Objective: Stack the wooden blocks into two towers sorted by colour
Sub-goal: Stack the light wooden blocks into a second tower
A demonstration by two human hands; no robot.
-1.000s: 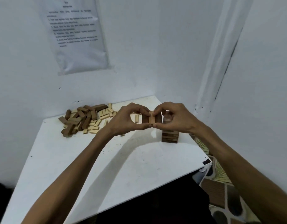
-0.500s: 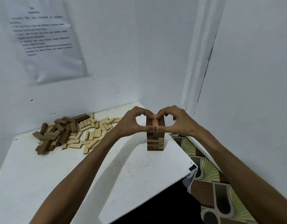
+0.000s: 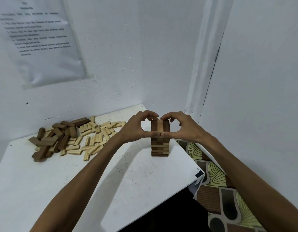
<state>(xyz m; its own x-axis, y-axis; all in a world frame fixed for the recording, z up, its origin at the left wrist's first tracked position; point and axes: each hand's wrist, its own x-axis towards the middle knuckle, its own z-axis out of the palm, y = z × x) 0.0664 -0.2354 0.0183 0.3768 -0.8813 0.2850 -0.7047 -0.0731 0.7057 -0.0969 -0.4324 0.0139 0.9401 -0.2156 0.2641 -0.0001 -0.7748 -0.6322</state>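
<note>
Three short wooden blocks (dark brown, pale, dark brown) lie side by side as the top layer of a small square tower of stacked wooden blocks, and both hands are closed round that layer. The left hand and the right hand mirror each other. Their thumbs meet along the near ends of the three, and the curled fingers reach over to the far ends, so the layer is pinched lengthwise. The grip looks meant to press the three flush against one another and square them over the layers below, not to lift anything. It is a bridge-like hold, with the palms clear of the tower's sides, where a nudge could tip it.

The tower stands on the white painted counter close to its right edge, towards the far right corner and well apart from the loose stock. That leaves elbow room and puts no stray blocks near its base. Along the far edge, nearer the far left corner, lies a heap of dark brown wooden blocks. Just beside it on the right is a scatter of pale wooden blocks. The two are roughly parted by colour, which should make picking easier. The tower's layers show both dark and pale wood, so by my reading the sorting is not met here — and no second tower is in view.
</note>
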